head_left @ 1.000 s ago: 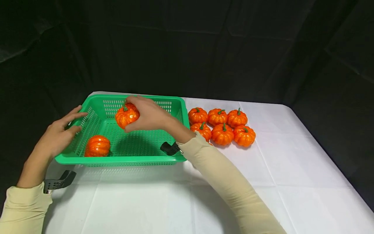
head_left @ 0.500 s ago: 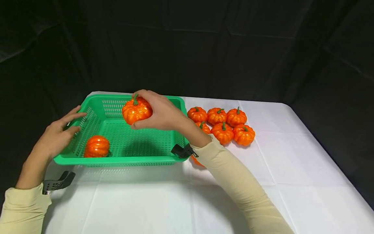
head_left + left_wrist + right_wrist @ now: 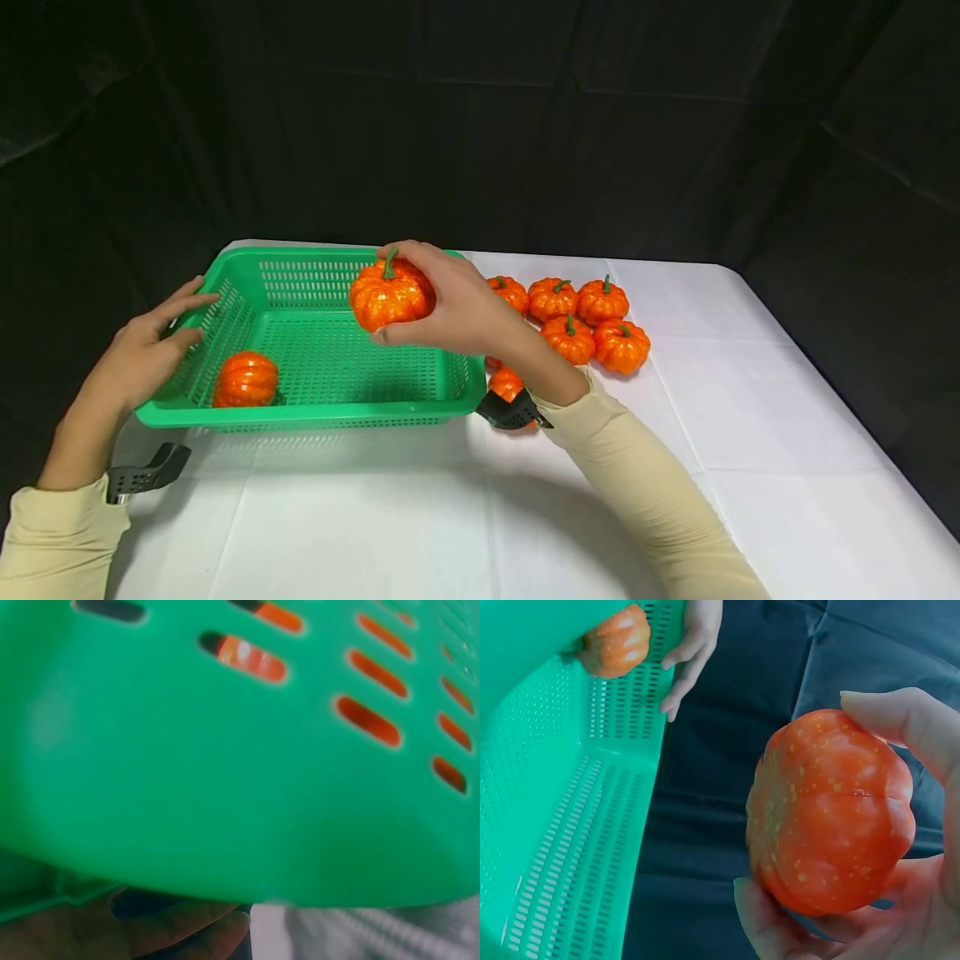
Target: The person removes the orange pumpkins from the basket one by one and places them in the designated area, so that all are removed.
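Note:
My right hand (image 3: 461, 304) grips an orange pumpkin (image 3: 390, 296) with a green stem, holding it upright above the right half of a green plastic basket (image 3: 315, 411). In the right wrist view the thumb and fingers wrap the pumpkin's (image 3: 832, 814) sides, its speckled underside showing. My left hand (image 3: 146, 346) holds the basket's left rim, thumb and a finger over the edge; other fingers (image 3: 202, 930) show below the rim in the left wrist view. Another pumpkin (image 3: 246, 379) lies on its side inside the basket's near left corner.
Right of the basket, on the white-covered table (image 3: 750, 400), several pumpkins (image 3: 567, 340) stand close together in rows. My right forearm partly covers the nearest pumpkin (image 3: 506, 383). Black cloth (image 3: 480, 125) hangs behind the table and along its sides.
My right hand has moved right with the pumpkin, from over the basket's middle to its right half. The left hand and the pumpkin in the basket have stayed in place.

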Available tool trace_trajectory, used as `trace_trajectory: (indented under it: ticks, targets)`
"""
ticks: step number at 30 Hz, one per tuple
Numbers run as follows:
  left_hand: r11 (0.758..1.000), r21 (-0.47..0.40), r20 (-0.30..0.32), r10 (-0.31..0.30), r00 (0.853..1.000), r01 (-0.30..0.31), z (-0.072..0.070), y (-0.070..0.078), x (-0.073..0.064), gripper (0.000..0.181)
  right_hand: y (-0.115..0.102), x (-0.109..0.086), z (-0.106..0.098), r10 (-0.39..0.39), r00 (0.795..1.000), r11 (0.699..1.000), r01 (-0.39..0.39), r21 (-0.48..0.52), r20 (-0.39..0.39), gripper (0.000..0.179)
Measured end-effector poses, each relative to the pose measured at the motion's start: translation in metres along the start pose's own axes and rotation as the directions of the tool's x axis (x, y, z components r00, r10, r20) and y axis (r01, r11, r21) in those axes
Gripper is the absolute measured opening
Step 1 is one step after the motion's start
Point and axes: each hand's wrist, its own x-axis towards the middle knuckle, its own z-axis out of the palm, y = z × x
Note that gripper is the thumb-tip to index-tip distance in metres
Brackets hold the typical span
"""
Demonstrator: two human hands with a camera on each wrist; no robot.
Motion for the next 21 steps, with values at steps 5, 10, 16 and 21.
trace_trajectory:
  ticks: [5, 10, 16, 21]
  targets:
    - [1.000, -0.009, -0.001, 0.002, 1.000, -0.002, 0.001, 0.000, 0.000, 0.051, 0.007, -0.017, -0.011, 0.029, 0.998, 1.000, -0.029, -0.003, -0.050, 0.069]
    - [1.000, -0.012, -0.002, 0.005, 1.000, -0.005, 0.001, -0.002, 0.000, 0.051, 0.015, -0.032, -0.020, 0.021, 0.996, 0.999, -0.018, 0.031, -0.090, 0.068]
    - [1.000, -0.002, -0.007, 0.010, 1.000, -0.010, 0.001, -0.002, 0.001, 0.050, 0.026, -0.048, -0.027, 0.027, 0.993, 1.000, -0.027, 0.007, -0.113, 0.069]
    - [1.000, 0.001, -0.003, 0.008, 1.000, -0.008, 0.001, -0.002, 0.000, 0.051, 0.035, -0.063, -0.030, 0.047, 0.993, 0.999, -0.048, -0.004, -0.110, 0.069]
